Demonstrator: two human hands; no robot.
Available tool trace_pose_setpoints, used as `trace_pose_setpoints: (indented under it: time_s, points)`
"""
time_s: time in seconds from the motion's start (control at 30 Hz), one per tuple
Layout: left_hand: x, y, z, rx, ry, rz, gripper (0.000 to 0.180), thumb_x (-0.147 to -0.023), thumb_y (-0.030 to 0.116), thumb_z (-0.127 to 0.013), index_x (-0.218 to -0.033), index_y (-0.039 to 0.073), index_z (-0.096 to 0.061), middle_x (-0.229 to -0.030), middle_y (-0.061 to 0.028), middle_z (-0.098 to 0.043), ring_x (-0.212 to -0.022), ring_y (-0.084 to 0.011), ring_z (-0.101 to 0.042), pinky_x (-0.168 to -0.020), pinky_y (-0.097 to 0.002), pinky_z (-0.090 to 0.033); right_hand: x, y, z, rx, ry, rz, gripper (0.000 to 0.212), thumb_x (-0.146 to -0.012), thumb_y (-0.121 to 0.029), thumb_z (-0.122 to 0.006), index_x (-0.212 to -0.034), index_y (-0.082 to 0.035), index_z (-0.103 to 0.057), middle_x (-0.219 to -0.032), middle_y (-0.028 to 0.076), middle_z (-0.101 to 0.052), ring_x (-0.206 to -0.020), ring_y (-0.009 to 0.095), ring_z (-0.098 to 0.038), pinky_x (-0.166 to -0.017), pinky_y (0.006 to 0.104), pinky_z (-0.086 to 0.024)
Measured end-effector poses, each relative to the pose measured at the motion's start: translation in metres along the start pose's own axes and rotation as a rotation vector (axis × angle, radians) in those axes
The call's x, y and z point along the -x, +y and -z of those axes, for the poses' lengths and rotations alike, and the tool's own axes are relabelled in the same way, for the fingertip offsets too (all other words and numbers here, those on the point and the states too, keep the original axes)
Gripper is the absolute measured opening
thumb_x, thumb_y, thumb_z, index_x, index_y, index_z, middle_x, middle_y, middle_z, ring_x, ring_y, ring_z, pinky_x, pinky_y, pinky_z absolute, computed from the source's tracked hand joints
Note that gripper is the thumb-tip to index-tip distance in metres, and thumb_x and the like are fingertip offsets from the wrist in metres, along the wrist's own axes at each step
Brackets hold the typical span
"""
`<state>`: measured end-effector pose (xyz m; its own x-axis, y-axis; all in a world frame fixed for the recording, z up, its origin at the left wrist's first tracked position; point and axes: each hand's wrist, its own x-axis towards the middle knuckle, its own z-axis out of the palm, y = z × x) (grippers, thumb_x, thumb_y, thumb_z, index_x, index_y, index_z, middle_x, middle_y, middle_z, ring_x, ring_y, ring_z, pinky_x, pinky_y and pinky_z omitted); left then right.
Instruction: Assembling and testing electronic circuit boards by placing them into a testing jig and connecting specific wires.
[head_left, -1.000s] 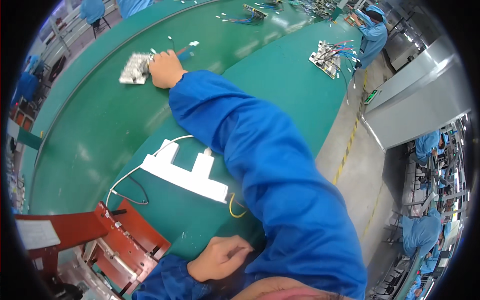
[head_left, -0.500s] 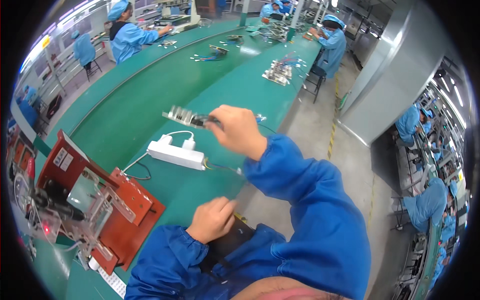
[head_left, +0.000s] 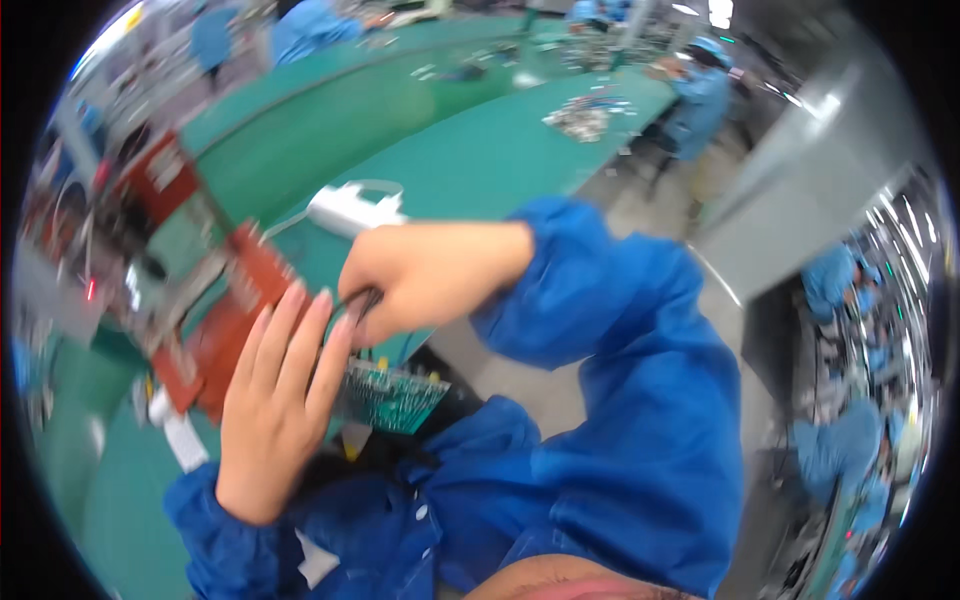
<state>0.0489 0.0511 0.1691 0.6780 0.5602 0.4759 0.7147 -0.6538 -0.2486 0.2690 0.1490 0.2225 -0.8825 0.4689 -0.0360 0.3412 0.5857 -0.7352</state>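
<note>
My right hand point(head_left: 430, 275) is closed around a dark cable bundle point(head_left: 362, 300). Below it, close to my body, a green circuit board point(head_left: 395, 398) shows its soldered side, slightly tilted; the cables seem to run to it, though the joint is hidden. My left hand point(head_left: 280, 405) lies alongside with its fingers stretched out, back of the hand up. Its fingertips reach the cables beside my right hand, and its edge overlaps the board's left end. I cannot tell whether it touches the board.
A red-brown fixture point(head_left: 225, 320) stands on the green bench at the left. A white power strip point(head_left: 350, 210) lies beyond my right hand. Farther along the bench is a pile of boards with wires point(head_left: 580, 122). A co-worker in blue point(head_left: 700, 100) sits past it.
My right hand has drawn the board from above the power strip back toward my body. My left hand has moved left and opened out beside it. The view has shifted and blurred.
</note>
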Motion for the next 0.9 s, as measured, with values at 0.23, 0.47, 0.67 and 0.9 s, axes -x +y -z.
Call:
trace_pose_setpoints:
  time_s: [0.23, 0.47, 0.67, 0.9]
  points:
    - [0.062, -0.016, 0.023, 0.237, -0.073, 0.093, 0.076, -0.055, 0.033, -0.082, -0.121, 0.004, -0.058, -0.104, -0.0115, -0.059, -0.096, -0.0287, -0.059, -0.079, -0.0409, -0.046, -0.037, 0.038, -0.058, 0.042, -0.036, 0.308, 0.041, -0.088, -0.015, -0.073, -0.123, 0.002, -0.06, -0.107, 0.016, -0.068, -0.093, 0.028, -0.069, -0.079, 0.0351, -0.055]
    - [0.103, -0.023, 0.008, 0.167, -0.044, 0.574, 0.083, -0.052, 0.033, -0.087, -0.121, -0.001, -0.055, -0.105, -0.0172, -0.057, -0.1, -0.0375, -0.058, -0.089, -0.0425, -0.049, -0.079, 0.062, -0.218, -0.531, 0.279, 0.613, 0.056, -0.09, -0.029, -0.075, -0.134, -0.001, -0.057, -0.133, 0.018, -0.061, -0.119, 0.032, -0.061, -0.103, 0.0392, -0.046]
    - [0.089, -0.024, 0.017, -0.031, -0.014, 0.651, 0.069, -0.072, 0.017, -0.082, -0.132, -0.001, -0.054, -0.123, -0.0191, -0.058, -0.114, -0.0378, -0.058, -0.095, -0.0427, -0.049, -0.138, 0.061, -0.236, -1.047, 0.618, 0.321, 0.028, -0.107, -0.037, -0.051, -0.095, -0.012, -0.053, -0.075, -0.008, -0.043, -0.054, 0.002, -0.031, -0.048, 0.0225, -0.024]
    - [0.062, -0.05, 0.022, 0.0, 0.355, 0.652, 0.043, -0.078, 0.01, -0.075, -0.119, 0.001, -0.062, -0.107, -0.0144, -0.064, -0.086, -0.0259, -0.065, -0.073, -0.036, -0.051, -0.209, 0.096, -0.189, -0.914, 0.608, 0.083, 0.049, -0.105, -0.049, -0.051, -0.07, -0.015, -0.047, -0.061, -0.007, -0.037, -0.055, 0.004, -0.031, -0.047, 0.0269, -0.024]
